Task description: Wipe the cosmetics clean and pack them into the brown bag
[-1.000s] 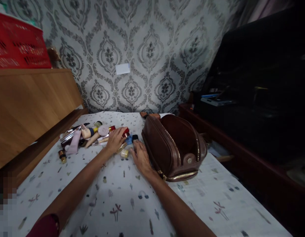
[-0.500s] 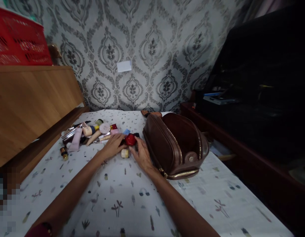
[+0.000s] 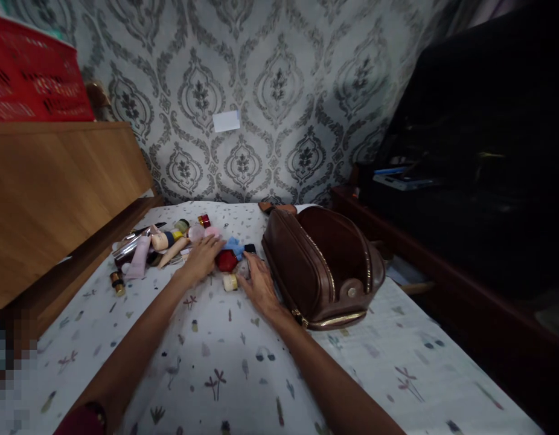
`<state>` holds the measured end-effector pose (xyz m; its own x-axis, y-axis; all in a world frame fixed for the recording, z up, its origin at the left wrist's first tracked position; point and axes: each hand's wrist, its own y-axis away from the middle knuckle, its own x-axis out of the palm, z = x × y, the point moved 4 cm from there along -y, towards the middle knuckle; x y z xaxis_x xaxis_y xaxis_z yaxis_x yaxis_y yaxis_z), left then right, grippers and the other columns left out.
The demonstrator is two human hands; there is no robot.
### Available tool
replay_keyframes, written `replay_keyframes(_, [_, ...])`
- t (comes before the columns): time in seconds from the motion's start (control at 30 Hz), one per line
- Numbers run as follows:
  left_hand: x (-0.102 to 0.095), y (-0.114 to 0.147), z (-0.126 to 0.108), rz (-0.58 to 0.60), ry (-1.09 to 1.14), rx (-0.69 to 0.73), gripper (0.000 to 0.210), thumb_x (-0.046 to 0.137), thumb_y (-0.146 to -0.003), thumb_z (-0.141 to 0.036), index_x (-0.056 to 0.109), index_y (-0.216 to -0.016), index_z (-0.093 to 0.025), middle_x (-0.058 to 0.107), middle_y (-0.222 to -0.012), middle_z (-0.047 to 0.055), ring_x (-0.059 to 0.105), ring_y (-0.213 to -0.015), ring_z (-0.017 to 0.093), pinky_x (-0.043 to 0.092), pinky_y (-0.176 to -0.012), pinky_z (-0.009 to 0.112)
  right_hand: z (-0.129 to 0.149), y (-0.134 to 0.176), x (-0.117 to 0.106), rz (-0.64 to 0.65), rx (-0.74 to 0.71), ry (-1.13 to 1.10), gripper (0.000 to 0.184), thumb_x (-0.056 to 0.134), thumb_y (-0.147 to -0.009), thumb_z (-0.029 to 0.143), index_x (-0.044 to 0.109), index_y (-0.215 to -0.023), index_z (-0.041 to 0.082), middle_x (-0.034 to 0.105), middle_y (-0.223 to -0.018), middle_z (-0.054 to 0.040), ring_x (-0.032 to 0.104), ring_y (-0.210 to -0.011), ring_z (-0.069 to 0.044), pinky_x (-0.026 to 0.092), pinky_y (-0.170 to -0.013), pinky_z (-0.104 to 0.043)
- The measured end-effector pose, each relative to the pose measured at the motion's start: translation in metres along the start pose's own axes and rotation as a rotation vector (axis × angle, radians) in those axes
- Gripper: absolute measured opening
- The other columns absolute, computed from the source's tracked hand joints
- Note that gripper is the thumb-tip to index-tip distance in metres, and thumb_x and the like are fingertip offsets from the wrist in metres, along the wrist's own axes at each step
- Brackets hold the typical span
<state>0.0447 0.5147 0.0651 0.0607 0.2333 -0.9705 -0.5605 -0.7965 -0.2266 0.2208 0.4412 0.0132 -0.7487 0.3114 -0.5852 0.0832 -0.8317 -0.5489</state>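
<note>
My left hand [image 3: 202,257] lies over the near side of a pile of cosmetics, fingers stretched forward beside a red faceted container [image 3: 226,260]. My right hand [image 3: 260,281] is open, thumb and fingers apart, close to a black-capped item [image 3: 250,248] and a small cream-coloured jar [image 3: 230,282]. Something greyish between its thumb and fingers is too unclear to name. A bright blue item [image 3: 234,246] sits just behind the red container. To the right of my right hand stands a brown toiletry bag [image 3: 297,266], its top unzipped and gaping.
At the left of the pile are a pale pink tube [image 3: 139,257], a beige bottle [image 3: 160,241] and a dark gold-trimmed bottle [image 3: 117,283]. A wooden board [image 3: 66,181] bounds the left, with a red basket [image 3: 39,72] above. A dark red ledge [image 3: 397,241] runs along the right.
My left hand has moved left, away from my right hand. The red container has shifted slightly left, and the blue item shows more. The small red, gold-trimmed item sits farther back.
</note>
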Motion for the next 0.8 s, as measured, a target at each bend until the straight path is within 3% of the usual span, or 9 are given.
replay_keyframes(0.07, [0.007,-0.007,-0.003,0.037,0.021,0.039,0.068,0.045,-0.080,-0.002,0.047,-0.146,-0.023,0.053,-0.147,0.011,0.039,-0.143,0.027,0.031,-0.117,0.049,-0.002,0.000,0.002,0.013,0.004,0.011,0.058,0.056,-0.088,0.026,0.045,-0.144,0.014,0.055,-0.141,-0.0163,0.046,-0.137,-0.030,0.038,-0.114,-0.051])
replay_keyframes(0.17, [0.016,-0.013,-0.005,0.074,0.045,0.065,0.072,0.046,-0.077,-0.001,0.048,-0.146,-0.023,0.055,-0.146,0.010,0.039,-0.143,0.028,0.034,-0.116,0.050,-0.004,0.000,0.003,0.016,-0.001,0.022,0.056,0.055,-0.089,0.028,0.047,-0.144,0.015,0.056,-0.141,-0.0157,0.046,-0.137,-0.030,0.039,-0.114,-0.051])
replay_keyframes(0.27, [0.016,-0.018,-0.001,0.082,0.051,0.091,0.063,0.049,-0.078,-0.002,0.058,-0.136,-0.025,0.059,-0.142,0.008,0.041,-0.142,0.028,0.033,-0.117,0.050,-0.005,0.001,0.003,0.011,-0.011,0.029,0.054,0.054,-0.090,0.029,0.048,-0.143,0.016,0.056,-0.140,-0.0151,0.047,-0.136,-0.030,0.040,-0.113,-0.051])
replay_keyframes(0.33, [0.010,-0.028,0.008,0.063,0.047,0.099,0.052,0.051,-0.083,-0.005,0.065,-0.128,-0.028,0.063,-0.137,0.004,0.043,-0.141,0.025,0.032,-0.119,0.043,-0.005,0.003,0.003,0.005,-0.014,0.032,0.053,0.052,-0.092,0.030,0.049,-0.143,0.015,0.055,-0.141,-0.0160,0.047,-0.137,-0.031,0.040,-0.113,-0.052])
replay_keyframes(0.4, [0.001,-0.044,0.025,0.015,0.030,0.052,0.038,0.053,-0.090,-0.012,0.066,-0.123,-0.027,0.064,-0.133,0.004,0.047,-0.136,0.023,0.036,-0.117,0.040,-0.006,0.004,0.002,-0.002,-0.020,0.032,0.053,0.051,-0.093,0.032,0.049,-0.143,0.015,0.054,-0.143,-0.0162,0.046,-0.138,-0.030,0.040,-0.113,-0.052])
replay_keyframes(0.47, [-0.007,-0.066,0.049,-0.047,0.000,-0.061,0.030,0.056,-0.095,-0.025,0.063,-0.125,-0.023,0.062,-0.132,0.008,0.055,-0.125,0.023,0.045,-0.108,0.044,-0.006,0.005,0.003,-0.011,-0.025,0.035,0.052,0.051,-0.094,0.033,0.049,-0.143,0.016,0.054,-0.144,-0.0159,0.046,-0.138,-0.030,0.041,-0.113,-0.052])
replay_keyframes(0.57, [-0.010,-0.096,0.089,-0.103,-0.053,-0.270,0.038,0.060,-0.095,-0.037,0.058,-0.127,-0.018,0.059,-0.130,0.011,0.062,-0.111,0.024,0.055,-0.093,0.047,-0.008,0.006,0.004,-0.027,-0.018,0.046,0.051,0.051,-0.095,0.033,0.050,-0.143,0.016,0.054,-0.145,-0.0173,0.047,-0.138,-0.031,0.041,-0.113,-0.054])
replay_keyframes(0.67, [0.000,-0.114,0.115,-0.065,-0.075,-0.389,0.039,0.061,-0.095,-0.037,0.057,-0.127,-0.017,0.060,-0.128,0.011,0.063,-0.109,0.024,0.056,-0.091,0.046,-0.009,0.007,0.005,-0.034,-0.011,0.056,0.052,0.052,-0.094,0.032,0.050,-0.143,0.016,0.054,-0.144,-0.0174,0.048,-0.137,-0.031,0.043,-0.112,-0.054])
replay_keyframes(0.8, [0.016,-0.124,0.128,0.028,-0.072,-0.421,0.039,0.061,-0.094,-0.037,0.058,-0.127,-0.017,0.061,-0.127,0.010,0.063,-0.108,0.023,0.056,-0.090,0.045,-0.008,0.007,0.003,-0.011,-0.026,0.063,0.053,0.052,-0.094,0.032,0.047,-0.145,0.018,0.054,-0.145,-0.0150,0.046,-0.139,-0.030,0.042,-0.113,-0.054])
